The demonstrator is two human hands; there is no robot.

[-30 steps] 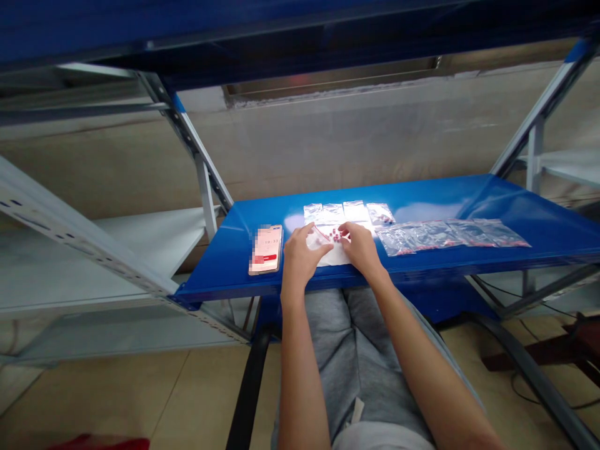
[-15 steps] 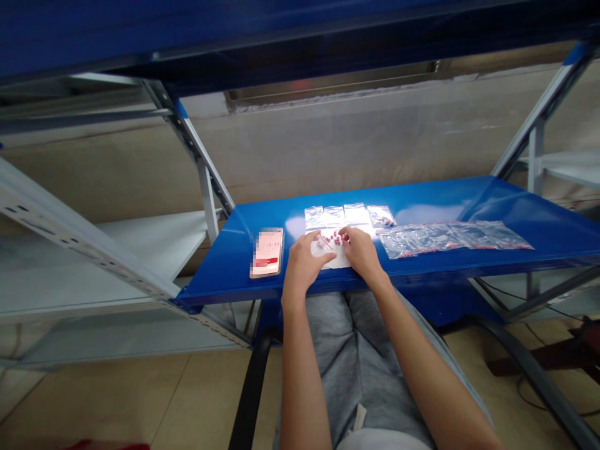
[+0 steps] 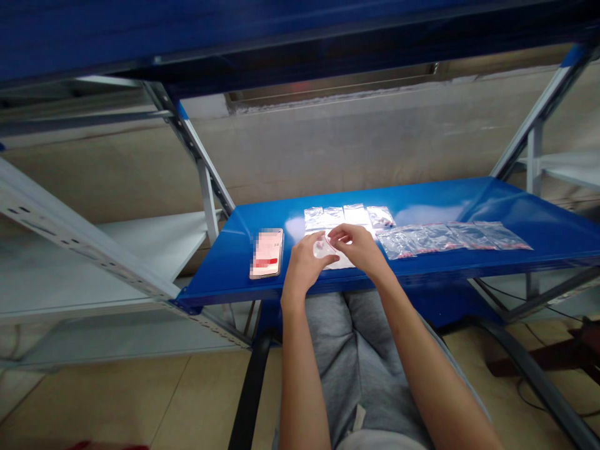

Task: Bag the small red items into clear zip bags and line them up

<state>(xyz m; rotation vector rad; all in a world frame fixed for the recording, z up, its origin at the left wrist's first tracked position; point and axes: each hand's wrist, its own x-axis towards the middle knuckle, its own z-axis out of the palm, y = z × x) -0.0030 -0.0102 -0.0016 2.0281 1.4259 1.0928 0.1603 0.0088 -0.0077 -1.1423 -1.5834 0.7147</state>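
Note:
My left hand point(image 3: 300, 262) grips a small clear zip bag point(image 3: 321, 249) with a red line along its mouth, thumb and fingers curved round it. The fingers of my right hand point(image 3: 359, 247) are pinched together at the bag's mouth; what they hold, if anything, is too small to make out. Under both hands lies a white sheet point(image 3: 343, 262) on the blue shelf point(image 3: 435, 200). My right hand covers the part of the sheet where small red pieces lay.
Flat clear zip bags point(image 3: 334, 217) lie in a row behind my hands. To the right, overlapping bags point(image 3: 435, 237) hold small reddish pieces. A phone point(image 3: 267, 253) lies on the left. Metal uprights point(image 3: 199, 150) frame the shelf, with another blue shelf point(image 3: 300, 37) overhead.
My right hand has moved left from the red pieces on the sheet to the mouth of the zip bag, hiding the pieces. My left hand stays almost in place with the bag.

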